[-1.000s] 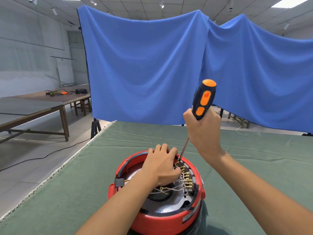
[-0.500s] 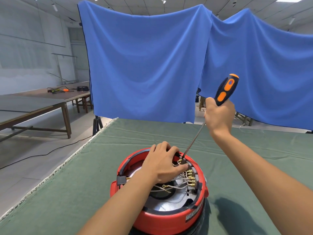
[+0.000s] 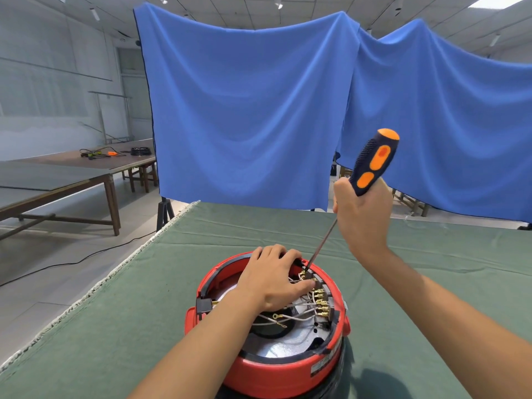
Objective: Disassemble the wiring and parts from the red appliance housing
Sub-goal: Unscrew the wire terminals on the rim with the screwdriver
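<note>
Green cloth covers the desk [image 3: 161,283], and near its front edge sits the red appliance housing [image 3: 276,372], open side up, with white wires [image 3: 302,305] and brass terminals [image 3: 321,300] inside. Resting on its far rim, the left hand [image 3: 273,279] spreads relaxed fingers over the wiring. Raised to the right, the right hand [image 3: 362,214] grips an orange-and-black screwdriver [image 3: 372,162], shaft slanting down to the terminals. Blue fabric [image 3: 259,110] hangs behind; wooden tables [image 3: 57,180] stand left.
</note>
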